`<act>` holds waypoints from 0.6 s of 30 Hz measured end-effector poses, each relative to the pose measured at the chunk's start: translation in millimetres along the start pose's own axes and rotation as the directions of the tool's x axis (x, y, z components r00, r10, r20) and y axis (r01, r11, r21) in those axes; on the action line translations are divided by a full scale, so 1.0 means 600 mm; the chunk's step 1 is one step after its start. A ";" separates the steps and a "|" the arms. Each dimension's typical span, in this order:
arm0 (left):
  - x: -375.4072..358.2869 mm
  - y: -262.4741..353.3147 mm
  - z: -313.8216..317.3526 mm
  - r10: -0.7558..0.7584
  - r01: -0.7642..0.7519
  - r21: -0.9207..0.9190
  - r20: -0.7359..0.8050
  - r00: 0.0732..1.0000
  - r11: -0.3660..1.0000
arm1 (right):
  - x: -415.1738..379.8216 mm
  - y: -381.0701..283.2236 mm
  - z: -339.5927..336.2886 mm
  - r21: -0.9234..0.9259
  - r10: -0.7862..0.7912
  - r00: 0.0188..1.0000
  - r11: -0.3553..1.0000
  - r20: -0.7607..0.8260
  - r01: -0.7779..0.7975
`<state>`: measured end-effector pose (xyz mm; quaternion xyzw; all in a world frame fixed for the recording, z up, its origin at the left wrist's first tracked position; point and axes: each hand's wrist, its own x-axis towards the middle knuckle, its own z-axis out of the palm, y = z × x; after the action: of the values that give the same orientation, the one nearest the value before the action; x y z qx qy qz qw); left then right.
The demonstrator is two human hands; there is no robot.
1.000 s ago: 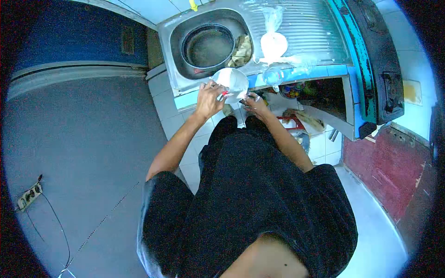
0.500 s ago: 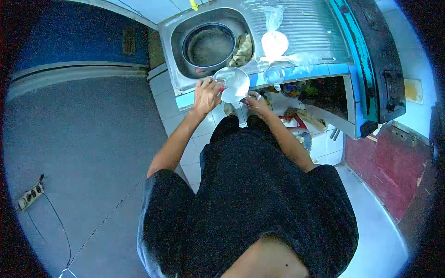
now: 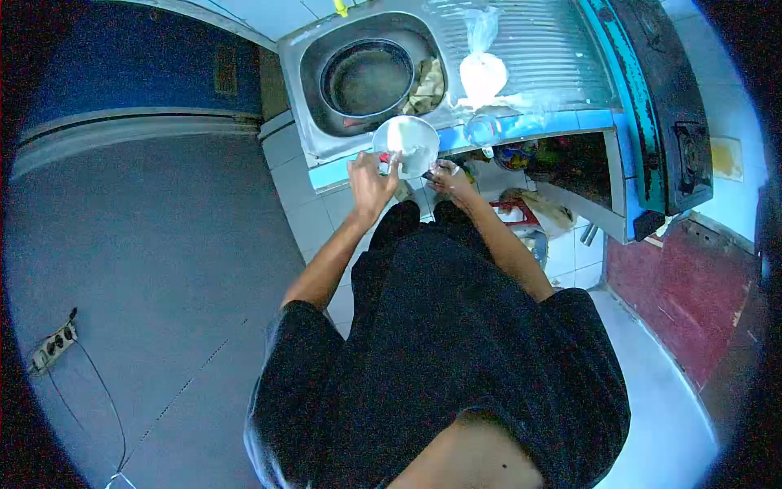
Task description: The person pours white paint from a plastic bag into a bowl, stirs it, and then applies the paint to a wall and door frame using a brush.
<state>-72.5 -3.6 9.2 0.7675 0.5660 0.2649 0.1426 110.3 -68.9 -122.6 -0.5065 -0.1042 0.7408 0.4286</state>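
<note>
A round white bowl (image 3: 407,134) is held at the front edge of the sink counter. My left hand (image 3: 375,181) is at the bowl's left side, its fingers closed around a small red and white item (image 3: 384,163) too small to name. My right hand (image 3: 447,178) grips the bowl's lower right rim. Behind the bowl, a dark round pan (image 3: 368,77) lies in the metal sink (image 3: 309,90), with a crumpled cloth (image 3: 427,86) beside it. A clear cup (image 3: 481,130) stands right of the bowl.
A tied plastic bag of white stuff (image 3: 483,77) sits on the ribbed drainboard (image 3: 546,49), with white smears around it. A black stove (image 3: 688,155) is at the right. An open shelf (image 3: 574,167) lies under the counter. A power strip (image 3: 54,345) is at the far left.
My left hand has shifted slightly right and down along the bowl, and its fingers have changed position on the red and white item. My right hand has hardly moved.
</note>
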 end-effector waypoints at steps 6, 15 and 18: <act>0.043 -0.019 0.017 -0.204 0.180 -0.119 -0.237 0.950 0.977 | -0.002 -0.008 0.005 0.005 0.033 0.999 0.999 0.009 -0.033; -0.004 -0.030 0.060 -0.599 0.578 -0.384 0.076 0.797 0.720 | 0.003 -0.005 0.000 0.001 0.074 0.997 0.997 0.019 -0.074; 0.000 -0.027 0.038 -0.508 0.506 -0.271 0.068 0.859 0.819 | -0.005 -0.012 0.007 -0.029 0.067 0.998 0.997 -0.014 -0.068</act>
<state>-72.3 3.6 -17.9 0.5605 0.7068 0.2974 0.3126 110.9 -65.4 -114.3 -0.5210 -0.0950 0.7499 0.3965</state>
